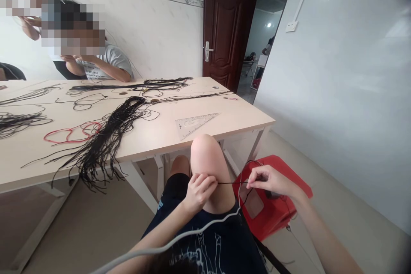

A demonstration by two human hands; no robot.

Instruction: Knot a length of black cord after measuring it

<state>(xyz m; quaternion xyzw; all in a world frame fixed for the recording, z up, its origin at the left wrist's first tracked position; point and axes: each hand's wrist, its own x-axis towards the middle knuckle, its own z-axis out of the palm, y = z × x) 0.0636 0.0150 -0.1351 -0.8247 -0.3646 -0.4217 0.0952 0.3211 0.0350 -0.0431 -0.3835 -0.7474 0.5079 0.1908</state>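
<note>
The left hand (199,192) and right hand (268,181) each pinched a black cord (233,183), its long axis stretched almost level sideways between them, just beside the person's bare knee (205,156).

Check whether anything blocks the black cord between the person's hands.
Only the pale cable might: it rises past the black cord near the right hand, though contact can't be told. Otherwise the cord spans clear to the left hand.
</note>
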